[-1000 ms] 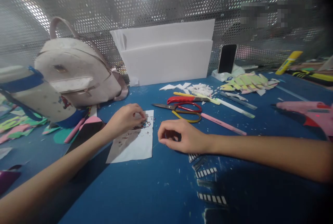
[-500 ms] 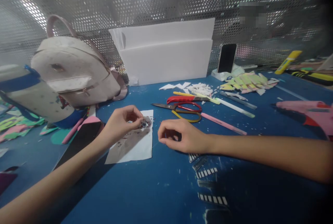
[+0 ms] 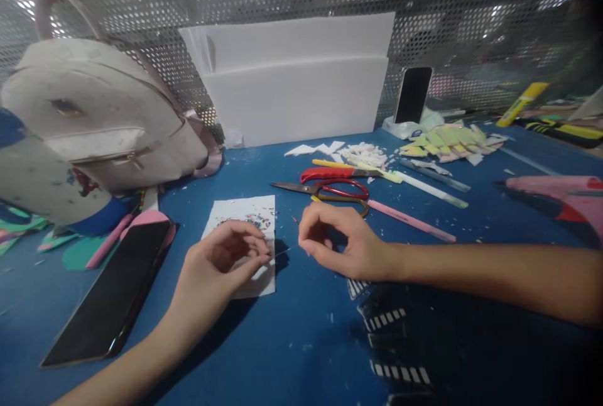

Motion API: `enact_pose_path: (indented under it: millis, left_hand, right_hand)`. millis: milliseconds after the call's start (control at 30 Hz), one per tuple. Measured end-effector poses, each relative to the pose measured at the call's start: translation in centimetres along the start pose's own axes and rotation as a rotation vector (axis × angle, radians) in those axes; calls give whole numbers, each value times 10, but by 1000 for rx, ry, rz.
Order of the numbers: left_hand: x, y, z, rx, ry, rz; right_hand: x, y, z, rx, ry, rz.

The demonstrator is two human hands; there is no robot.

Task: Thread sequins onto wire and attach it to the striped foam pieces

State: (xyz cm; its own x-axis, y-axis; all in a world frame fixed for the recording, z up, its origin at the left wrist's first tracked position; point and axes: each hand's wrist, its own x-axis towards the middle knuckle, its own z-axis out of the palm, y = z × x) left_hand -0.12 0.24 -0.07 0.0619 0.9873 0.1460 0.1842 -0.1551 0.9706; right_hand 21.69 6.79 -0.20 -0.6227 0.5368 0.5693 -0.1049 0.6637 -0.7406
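A small white paper sheet lies on the blue table, with a little heap of tiny coloured beads on its far part. My left hand hovers over the sheet's near end, fingertips pinched together on something too small to name. My right hand is just to the right, thumb and forefinger pinched; a thin needle or thread seems to run between the two hands.
Red-handled scissors, pens and a pink stick lie behind the hands. A black phone lies at the left beside a white backpack. White foam boards, paper scraps, an upright phone and a pink glue gun stand farther off.
My left hand left the bead heap and drew back toward me, meeting my right hand, which lifted slightly. The view shifted, so the black phone at the left now shows fully.
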Motion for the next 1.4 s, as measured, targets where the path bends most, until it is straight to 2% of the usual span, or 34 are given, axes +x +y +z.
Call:
enact_pose_path:
  millis: [233,567,1033,1200,1400]
  left_hand:
    - [-4,0,-1,-56,-32,-56]
    - [-6,0,0,-94,-31,-85]
    - [-4,4,4,-70,-11,-52]
    - [-6,4,4,-39,-50,-40]
    - [-10,5,6,8,-70,-54]
  right_hand:
    - [1,3,1,-6,-41,25]
    - [-1,2,3,-1,-78,-32]
    - [1,0,2,-52,-106,-12]
    - [1,0,2,-134,-171,-16]
    - [-1,2,4,-207,-228,-91]
